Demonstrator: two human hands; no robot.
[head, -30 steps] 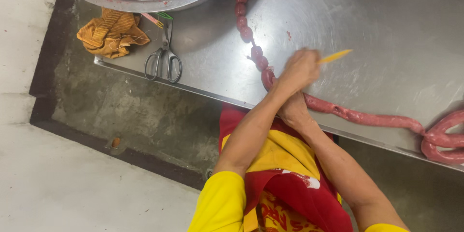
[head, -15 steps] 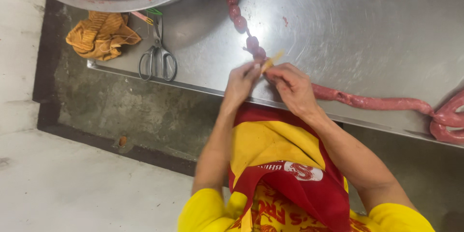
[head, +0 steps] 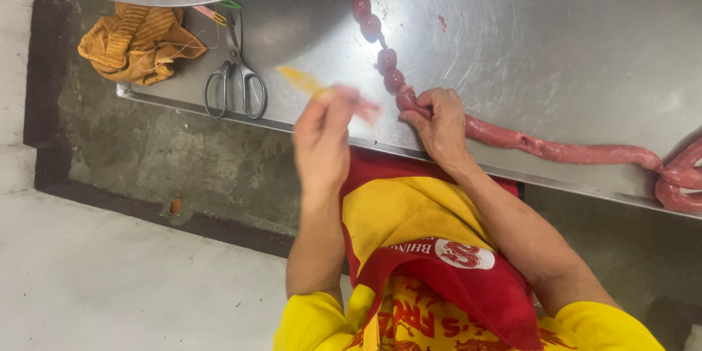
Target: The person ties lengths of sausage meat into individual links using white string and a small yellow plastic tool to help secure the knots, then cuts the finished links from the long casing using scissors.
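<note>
Sausage rope point(head: 556, 150) pinched by right hand point(head: 437, 126); raised left hand point(head: 325, 139) grips yellow strip point(head: 301, 80).

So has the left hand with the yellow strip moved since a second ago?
Yes: the left hand has pulled left, away from the red sausage rope, toward the steel scissors.

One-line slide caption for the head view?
Right hand pinches sausage rope on steel table; left hand pulls yellow strip.
</note>
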